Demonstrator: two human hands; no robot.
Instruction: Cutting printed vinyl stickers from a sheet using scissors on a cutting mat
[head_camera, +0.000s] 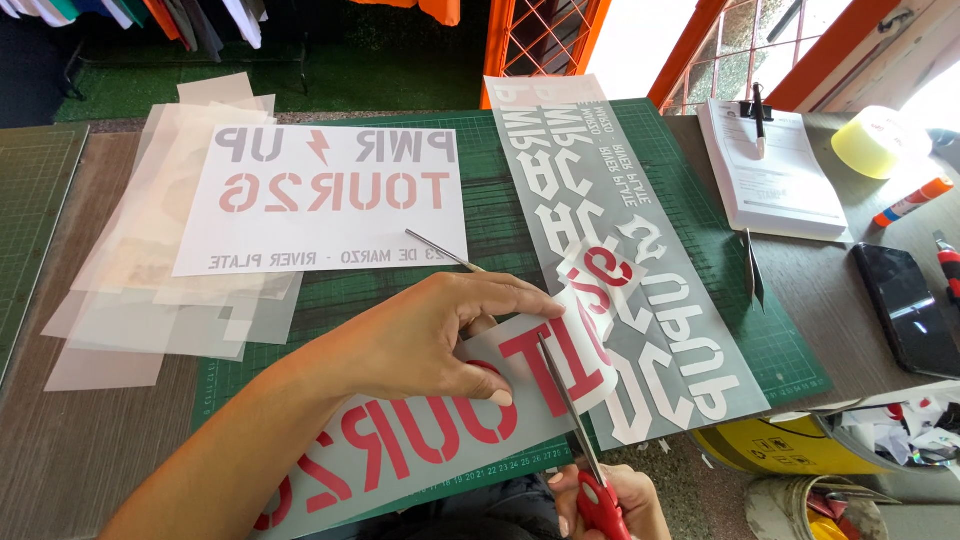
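The left hand is pressing flat on a long transfer sheet with red letters, fingers spread and thumb tucked under its edge, so the film is staying taut and steady against the green cutting mat while it is being cut. The right hand is closed round the red handles of a pair of scissors at the near edge of the view. The blades are parted a little and biting into the sheet just right of the left fingertips, which keeps the cut line stiff.

The red-lettered sheet is lying at the near middle of the bench, its long axis running from the near left up toward the far right, and its far right end is curling up where it overlaps a grey sheet with white letters. The scissors are pointing away from the person and slightly left, crossing the sheet nearly square to its length.

Farther left, a white printed sheet is resting on a loose stack of translucent films. On the far right are lying a pad of paper with a black pen, a roll of yellow tape, a glue stick and a dark phone.
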